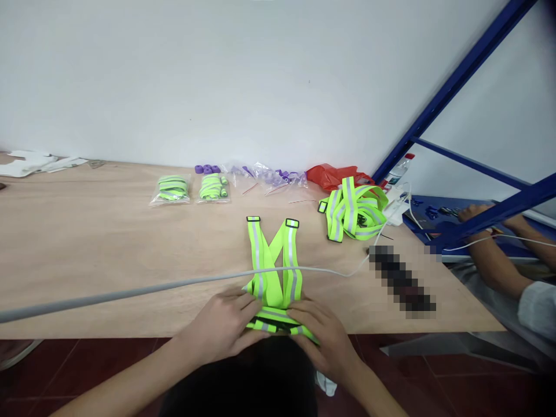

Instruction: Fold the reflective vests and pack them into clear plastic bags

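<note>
A neon yellow reflective vest [274, 263] with grey stripes lies at the near edge of the wooden table [108, 255], its two straps stretching away from me. My left hand [223, 324] grips the vest's near left end, fingers curled on the fabric. My right hand [324, 333] holds the near right end, folded over the edge. A grey cable [130, 291] runs across the vest just beyond my fingers.
A loose pile of more reflective straps [354, 215] lies at the right. Two bagged vests [171, 190] [214, 188], purple pieces and clear bags [260, 172] and a red bag [332, 175] sit by the wall. Another person's arms [499, 255] work under a blue frame [460, 75].
</note>
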